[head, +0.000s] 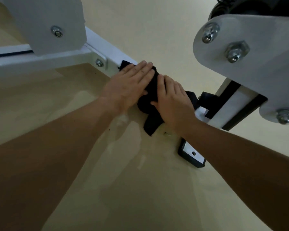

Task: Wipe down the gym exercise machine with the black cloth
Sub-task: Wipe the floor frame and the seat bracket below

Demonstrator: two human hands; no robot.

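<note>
Two bare forearms reach forward from the bottom edge over the cream floor [140,189], which carries pale streaks. Just beyond the right forearm, a black-rimmed metal foot plate [191,154] with one hole lies flat on the floor. Farther on, the black cloth [150,117] is bunched on the low white frame bar [107,52] of the gym machine, one corner hanging toward the floor. The left hand [130,85] presses flat on the cloth's far end, fingers straight, its grip released. The right hand [172,100] lies just beside it on the near end, fingers laid over the cloth, likewise not clenched. Beyond them, a grey bracket plate [257,47] with bolts hangs at the right, and another bolted plate [45,19] at the left.
</note>
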